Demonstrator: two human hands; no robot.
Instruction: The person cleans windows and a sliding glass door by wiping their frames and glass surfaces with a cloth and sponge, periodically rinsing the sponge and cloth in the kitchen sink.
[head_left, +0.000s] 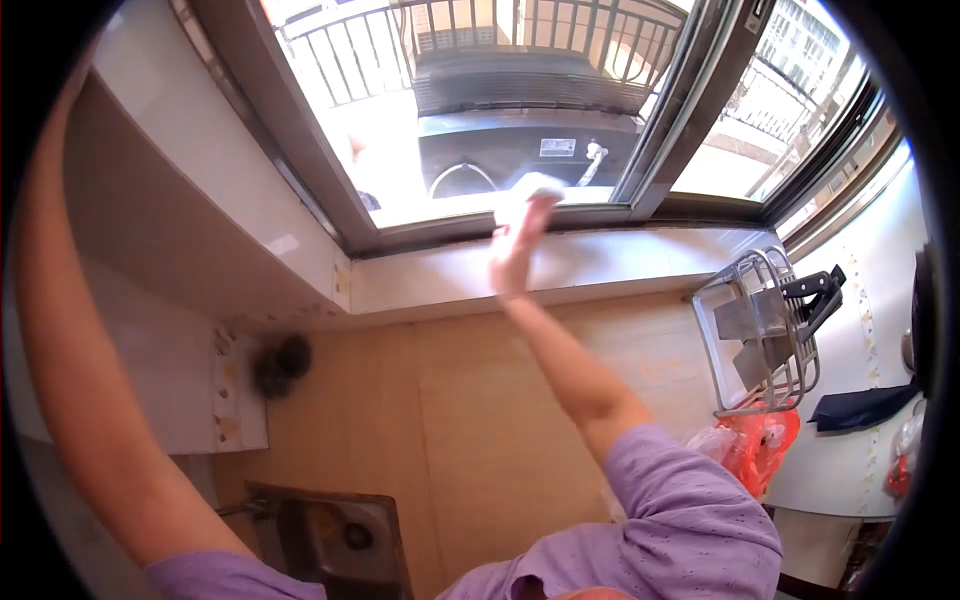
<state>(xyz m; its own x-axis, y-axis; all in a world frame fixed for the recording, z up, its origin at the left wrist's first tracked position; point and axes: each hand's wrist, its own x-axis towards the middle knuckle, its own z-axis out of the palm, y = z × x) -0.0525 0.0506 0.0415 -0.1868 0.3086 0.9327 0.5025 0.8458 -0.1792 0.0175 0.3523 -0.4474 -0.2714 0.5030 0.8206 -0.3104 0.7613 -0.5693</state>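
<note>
My right hand (pixel 515 258) reaches forward over the sill, blurred by motion. Under its fingers is a bundled white cloth (pixel 530 188), close against the lower part of the window glass (pixel 400 150). The dark window frame (pixel 440 236) runs just below the cloth, with the white tiled sill (pixel 620 258) beneath it. On the left, my left arm (pixel 85 380) stretches up along the wall, and its hand lies beyond the edge of the view.
A metal rack (pixel 765 335) with knives stands at the right, beside a red plastic bag (pixel 768 450). A sink (pixel 330 545) is set into the wooden-looking countertop (pixel 500 400) at lower left. Dark round objects (pixel 283 366) sit by the left wall. Outside are railings (pixel 350 55).
</note>
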